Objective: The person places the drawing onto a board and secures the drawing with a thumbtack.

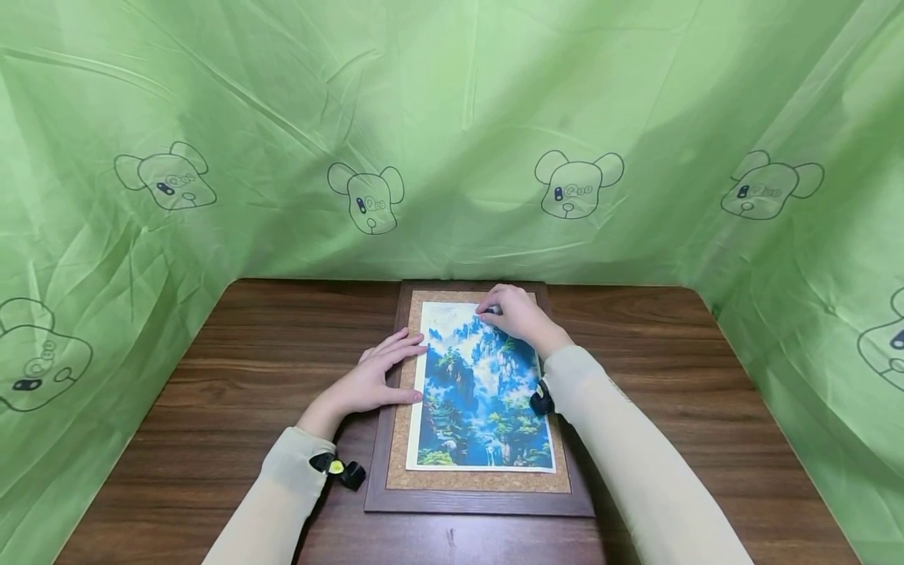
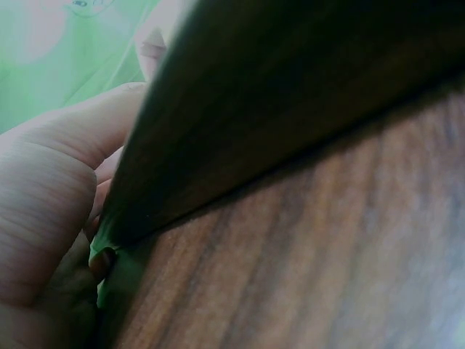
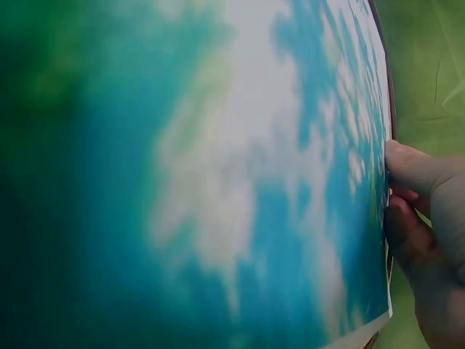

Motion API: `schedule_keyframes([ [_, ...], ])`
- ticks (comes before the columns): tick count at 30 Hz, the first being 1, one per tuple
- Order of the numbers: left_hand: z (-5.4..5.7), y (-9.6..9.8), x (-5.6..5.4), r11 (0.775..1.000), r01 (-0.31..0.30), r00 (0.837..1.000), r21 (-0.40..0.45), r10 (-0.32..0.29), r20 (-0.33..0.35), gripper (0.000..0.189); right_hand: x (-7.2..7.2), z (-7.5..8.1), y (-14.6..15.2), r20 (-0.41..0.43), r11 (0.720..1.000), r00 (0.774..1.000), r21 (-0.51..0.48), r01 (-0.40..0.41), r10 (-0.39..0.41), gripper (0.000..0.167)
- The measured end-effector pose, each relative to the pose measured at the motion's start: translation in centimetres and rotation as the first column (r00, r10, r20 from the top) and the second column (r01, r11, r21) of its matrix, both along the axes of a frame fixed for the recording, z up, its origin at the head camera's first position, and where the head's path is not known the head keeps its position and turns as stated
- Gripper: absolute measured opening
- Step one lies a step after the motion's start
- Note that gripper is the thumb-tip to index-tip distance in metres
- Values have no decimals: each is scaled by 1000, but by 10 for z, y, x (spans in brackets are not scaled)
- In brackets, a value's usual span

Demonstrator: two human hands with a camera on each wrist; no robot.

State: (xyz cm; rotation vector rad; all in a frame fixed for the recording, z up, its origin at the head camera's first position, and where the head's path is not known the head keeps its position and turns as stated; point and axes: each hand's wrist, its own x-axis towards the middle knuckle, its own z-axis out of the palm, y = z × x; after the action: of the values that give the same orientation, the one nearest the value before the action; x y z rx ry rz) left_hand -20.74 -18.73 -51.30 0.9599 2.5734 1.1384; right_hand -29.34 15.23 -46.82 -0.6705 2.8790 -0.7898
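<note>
A printed landscape picture (image 1: 487, 408) with blue mountains and green trees lies on a cork board (image 1: 487, 480) in a dark wooden frame (image 1: 480, 502). My left hand (image 1: 370, 380) rests across the frame's left side, fingers spread and fingertips touching the picture's left edge. In the left wrist view, this hand (image 2: 43, 196) is beside the dark side of the frame (image 2: 276, 94). Near the picture's top edge, my right hand (image 1: 521, 315) pinches a small dark object (image 1: 489, 311), mostly hidden by the fingers. The right wrist view shows its thumb and fingers (image 3: 418, 171) against the picture's surface.
The board lies on a brown wood-grain table (image 1: 282, 353), its far end near the table's back edge. Green cloth (image 1: 466, 118) printed with cartoon mouse heads encloses the back and both sides. Black cameras are strapped to both wrists.
</note>
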Motion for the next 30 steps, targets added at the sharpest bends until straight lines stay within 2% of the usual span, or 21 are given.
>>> schedule_keyframes([
  [8,-1,2,-2,1000,-4,1000,-15,4,15,83,2,1,7,35,998,998,28,-48,47,31],
  [13,-1,3,-7,999,4,999,-46,-2,40,85,8,0,8,8,996,997,56,-71,71,36],
  [19,8,0,-13,997,30,999,-75,-28,29,85,17,4,14,-16,990,991,61,-129,130,49],
  [21,14,-3,-15,995,46,999,-90,-47,-4,81,22,9,21,-26,988,989,52,-142,144,52],
  [25,29,-17,-17,987,53,989,-153,-74,-131,73,33,24,46,-77,984,982,56,-169,173,54],
  [30,54,-53,-14,955,5,945,-295,-101,-310,77,53,43,94,-195,972,956,124,-198,219,62],
])
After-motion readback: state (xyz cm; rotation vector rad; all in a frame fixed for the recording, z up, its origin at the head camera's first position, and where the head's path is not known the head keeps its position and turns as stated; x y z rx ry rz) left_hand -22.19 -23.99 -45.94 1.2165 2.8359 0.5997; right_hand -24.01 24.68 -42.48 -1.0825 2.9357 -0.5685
